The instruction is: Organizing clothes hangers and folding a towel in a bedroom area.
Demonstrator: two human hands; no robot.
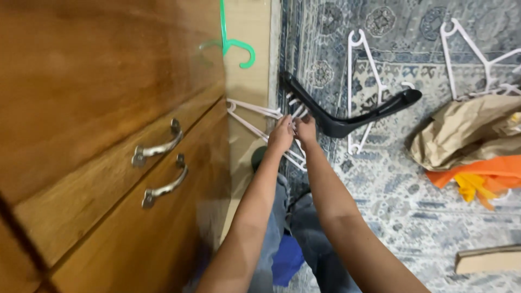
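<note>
Right now, hands: I have both reaching down together to a bundle of hangers on the floor, close beside each other.
Left hand (pixel 280 135): I see it curled over the white hangers (pixel 255 120), fingers clenched on the thin white bars where they bunch together.
Right hand (pixel 306 132): closed on the same bunch just beside the left hand, at the spot where the black hanger (pixel 347 120) crosses the white ones; I cannot tell whether it grips the black one too.
White hangers: their bars fan out leftward from the hands, toward the foot of the wooden cabinet, over the bare strip of floor at the rug's left edge.
Black hanger: wide, thick, bent into a V, lying on the patterned blue-grey rug (pixel 412 190) with one arm running to the right.
Cabinet (pixel 97 108): brown wood along my left, with two metal drawer handles (pixel 163 173).
Green hanger (pixel 236 46): hooked up near the cabinet's upper corner.
Loose white hangers (pixel 362 70): more of them lie on the rug toward its far edge, well apart from the hands.
Cloth pile (pixel 472 146): beige, orange and yellow fabric at the rug's right edge.
Legs: blue jeans (pixel 277 217) below my forearms.
</note>
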